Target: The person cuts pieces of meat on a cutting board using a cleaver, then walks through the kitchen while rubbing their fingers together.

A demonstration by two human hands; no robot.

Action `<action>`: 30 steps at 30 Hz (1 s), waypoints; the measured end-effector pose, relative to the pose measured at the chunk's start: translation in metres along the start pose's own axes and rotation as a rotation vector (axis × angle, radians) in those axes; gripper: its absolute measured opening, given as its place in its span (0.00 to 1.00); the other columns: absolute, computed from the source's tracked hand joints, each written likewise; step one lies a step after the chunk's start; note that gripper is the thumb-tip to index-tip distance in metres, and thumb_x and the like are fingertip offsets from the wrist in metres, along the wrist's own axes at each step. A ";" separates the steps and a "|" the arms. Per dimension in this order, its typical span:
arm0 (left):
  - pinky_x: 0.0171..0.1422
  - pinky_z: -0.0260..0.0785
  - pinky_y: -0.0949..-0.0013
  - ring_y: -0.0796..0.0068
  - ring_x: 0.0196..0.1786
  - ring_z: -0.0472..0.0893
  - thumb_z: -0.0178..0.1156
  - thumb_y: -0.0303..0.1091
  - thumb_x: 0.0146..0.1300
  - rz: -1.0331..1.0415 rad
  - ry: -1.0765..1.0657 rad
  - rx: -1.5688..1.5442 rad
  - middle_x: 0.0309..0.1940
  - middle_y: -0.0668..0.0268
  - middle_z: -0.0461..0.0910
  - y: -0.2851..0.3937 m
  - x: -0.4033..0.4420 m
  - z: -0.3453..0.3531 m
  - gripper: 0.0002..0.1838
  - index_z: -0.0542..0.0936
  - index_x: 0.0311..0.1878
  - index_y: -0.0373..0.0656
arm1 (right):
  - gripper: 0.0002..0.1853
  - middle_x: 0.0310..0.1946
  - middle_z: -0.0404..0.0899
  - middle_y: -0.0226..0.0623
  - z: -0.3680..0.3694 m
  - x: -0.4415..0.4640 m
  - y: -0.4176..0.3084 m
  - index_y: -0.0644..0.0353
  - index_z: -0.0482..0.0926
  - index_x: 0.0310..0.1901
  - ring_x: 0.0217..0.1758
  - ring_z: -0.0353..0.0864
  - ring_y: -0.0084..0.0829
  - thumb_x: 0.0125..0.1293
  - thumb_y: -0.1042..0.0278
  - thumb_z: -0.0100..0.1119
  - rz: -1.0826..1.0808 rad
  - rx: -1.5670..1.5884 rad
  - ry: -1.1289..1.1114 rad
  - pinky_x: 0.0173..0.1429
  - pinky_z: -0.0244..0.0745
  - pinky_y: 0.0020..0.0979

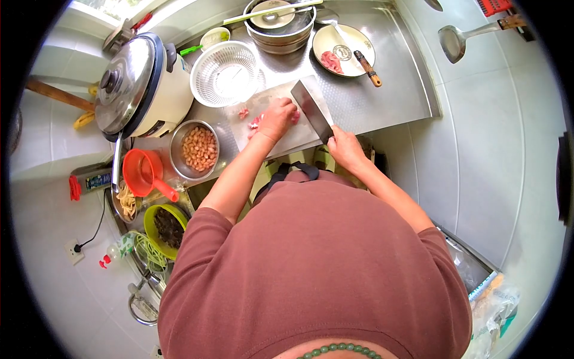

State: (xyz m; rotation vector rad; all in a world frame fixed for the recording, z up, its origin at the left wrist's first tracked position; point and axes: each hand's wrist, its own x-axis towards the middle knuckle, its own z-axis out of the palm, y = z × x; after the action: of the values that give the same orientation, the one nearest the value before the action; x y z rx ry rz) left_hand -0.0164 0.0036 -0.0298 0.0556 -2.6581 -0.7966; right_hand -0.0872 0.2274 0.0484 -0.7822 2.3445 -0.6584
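The meat [256,122] lies in small pieces on the board [263,100], just above the centre of the frame, with part of it under the left hand [280,118]. That hand's fingers are curled down, pressing on the meat. Just to its right, the right hand [345,145] is closed around the handle end of the cleaver [312,112], whose broad blade slants up and left across the board. The white basket [225,74] sits at the board's upper left edge. Further up, toward the top right, the plate [327,39] carries more meat, and the knife [366,67] lies over its rim. The pot [281,37] stands at top centre with a bowl in its mouth. Left of the board is the steel bowl [195,149] of peanuts [200,149], and beside that the red scoop [142,172]. The big cooker [143,87] fills the upper left.
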 end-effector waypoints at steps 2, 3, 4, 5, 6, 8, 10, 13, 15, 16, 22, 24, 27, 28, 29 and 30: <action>0.47 0.70 0.60 0.56 0.40 0.76 0.61 0.26 0.49 -0.040 -0.050 -0.017 0.34 0.59 0.76 0.006 -0.007 0.003 0.05 0.79 0.32 0.43 | 0.12 0.29 0.77 0.62 0.000 -0.001 -0.002 0.64 0.72 0.44 0.36 0.78 0.61 0.61 0.67 0.47 -0.002 -0.012 -0.003 0.43 0.73 0.54; 0.47 0.70 0.60 0.56 0.40 0.76 0.61 0.26 0.48 -0.048 -0.004 -0.025 0.34 0.59 0.76 0.006 -0.010 0.007 0.06 0.79 0.32 0.42 | 0.12 0.29 0.77 0.62 0.000 0.000 -0.003 0.64 0.72 0.43 0.36 0.78 0.61 0.61 0.67 0.47 0.000 -0.023 -0.007 0.43 0.73 0.54; 0.47 0.70 0.60 0.56 0.40 0.76 0.61 0.26 0.48 -0.055 0.042 -0.035 0.34 0.59 0.76 0.006 -0.011 0.010 0.06 0.79 0.32 0.42 | 0.12 0.29 0.77 0.62 0.000 -0.001 -0.004 0.64 0.72 0.43 0.36 0.78 0.61 0.61 0.67 0.47 0.003 -0.034 -0.009 0.43 0.73 0.54; 0.47 0.70 0.61 0.56 0.40 0.76 0.61 0.26 0.48 -0.082 0.042 -0.076 0.34 0.59 0.77 0.004 -0.013 0.012 0.06 0.79 0.32 0.42 | 0.12 0.29 0.77 0.62 0.001 -0.001 -0.003 0.64 0.72 0.43 0.36 0.78 0.61 0.61 0.67 0.47 -0.001 -0.027 0.002 0.43 0.73 0.54; 0.47 0.70 0.61 0.56 0.40 0.76 0.61 0.26 0.48 -0.111 0.043 -0.116 0.34 0.59 0.77 0.002 -0.013 0.012 0.06 0.79 0.32 0.42 | 0.12 0.29 0.77 0.62 0.003 -0.002 -0.003 0.64 0.72 0.43 0.35 0.78 0.61 0.61 0.67 0.47 -0.006 -0.021 0.013 0.43 0.73 0.54; 0.47 0.70 0.62 0.57 0.41 0.76 0.61 0.26 0.48 -0.159 0.100 -0.170 0.33 0.60 0.77 0.000 -0.015 0.011 0.05 0.79 0.31 0.42 | 0.12 0.29 0.77 0.62 0.004 -0.002 -0.003 0.64 0.72 0.43 0.35 0.78 0.61 0.61 0.67 0.48 -0.013 -0.018 0.025 0.43 0.73 0.54; 0.47 0.70 0.62 0.58 0.41 0.77 0.61 0.26 0.47 -0.200 0.209 -0.201 0.33 0.60 0.77 0.004 -0.015 0.008 0.04 0.78 0.29 0.41 | 0.12 0.29 0.77 0.62 0.003 -0.004 -0.005 0.64 0.72 0.43 0.36 0.77 0.61 0.61 0.67 0.48 -0.012 -0.028 0.027 0.43 0.73 0.54; 0.49 0.70 0.63 0.59 0.42 0.77 0.60 0.27 0.47 -0.075 0.124 -0.085 0.35 0.61 0.78 0.002 -0.010 0.001 0.04 0.79 0.29 0.42 | 0.12 0.29 0.77 0.62 0.004 -0.007 -0.008 0.64 0.72 0.44 0.36 0.78 0.61 0.60 0.67 0.48 -0.024 -0.011 0.023 0.43 0.73 0.54; 0.50 0.70 0.64 0.60 0.44 0.76 0.60 0.27 0.47 -0.044 0.011 -0.047 0.36 0.62 0.79 0.000 -0.009 0.002 0.04 0.79 0.29 0.42 | 0.12 0.29 0.77 0.62 0.008 -0.007 -0.009 0.64 0.72 0.43 0.36 0.78 0.62 0.60 0.68 0.48 -0.017 -0.040 0.007 0.44 0.73 0.55; 0.51 0.70 0.64 0.60 0.44 0.76 0.60 0.27 0.47 -0.028 -0.046 -0.028 0.37 0.63 0.79 0.000 -0.009 0.004 0.04 0.79 0.29 0.43 | 0.12 0.29 0.77 0.63 0.010 -0.007 -0.009 0.64 0.72 0.43 0.36 0.78 0.62 0.60 0.68 0.48 -0.013 -0.054 -0.002 0.44 0.72 0.55; 0.49 0.71 0.63 0.59 0.43 0.76 0.62 0.29 0.47 -0.010 0.022 -0.001 0.35 0.62 0.78 0.001 -0.012 0.011 0.06 0.79 0.30 0.41 | 0.10 0.29 0.77 0.64 0.013 -0.012 -0.023 0.67 0.70 0.41 0.37 0.78 0.62 0.61 0.70 0.46 0.038 -0.084 -0.029 0.45 0.72 0.55; 0.49 0.71 0.63 0.59 0.43 0.77 0.63 0.29 0.47 -0.013 0.020 0.002 0.35 0.62 0.79 -0.001 -0.012 0.010 0.07 0.80 0.31 0.41 | 0.11 0.29 0.77 0.64 0.018 -0.006 -0.025 0.69 0.70 0.41 0.37 0.78 0.62 0.61 0.71 0.45 0.016 -0.120 -0.049 0.44 0.73 0.55; 0.49 0.71 0.63 0.59 0.44 0.77 0.63 0.30 0.46 -0.042 -0.026 0.009 0.37 0.63 0.79 -0.001 -0.016 0.014 0.08 0.81 0.33 0.42 | 0.11 0.29 0.77 0.64 0.033 0.015 -0.028 0.71 0.69 0.42 0.36 0.79 0.61 0.62 0.73 0.44 -0.019 -0.149 -0.009 0.44 0.74 0.54; 0.49 0.71 0.63 0.60 0.44 0.77 0.64 0.30 0.46 -0.065 -0.054 0.013 0.38 0.63 0.80 -0.002 -0.016 0.015 0.09 0.81 0.33 0.42 | 0.11 0.29 0.77 0.64 0.036 0.023 -0.033 0.71 0.68 0.43 0.36 0.79 0.61 0.62 0.73 0.44 -0.033 -0.153 0.020 0.43 0.74 0.54; 0.49 0.71 0.63 0.60 0.44 0.76 0.64 0.30 0.46 -0.085 -0.079 0.023 0.38 0.63 0.80 -0.004 -0.015 0.015 0.09 0.82 0.34 0.43 | 0.12 0.30 0.78 0.63 0.037 0.030 -0.038 0.70 0.68 0.45 0.36 0.79 0.61 0.62 0.72 0.44 -0.040 -0.167 0.026 0.43 0.74 0.54; 0.49 0.71 0.63 0.60 0.44 0.77 0.64 0.30 0.46 -0.087 -0.067 0.026 0.38 0.63 0.80 -0.003 -0.016 0.012 0.09 0.82 0.34 0.43 | 0.12 0.30 0.78 0.63 0.038 0.032 -0.039 0.70 0.68 0.45 0.37 0.79 0.61 0.62 0.72 0.44 -0.036 -0.158 0.028 0.44 0.74 0.54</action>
State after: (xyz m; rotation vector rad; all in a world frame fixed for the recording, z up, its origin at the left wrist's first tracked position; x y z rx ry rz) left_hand -0.0064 0.0100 -0.0461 0.1552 -2.7458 -0.8039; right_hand -0.0689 0.1685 0.0329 -0.8915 2.4353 -0.5055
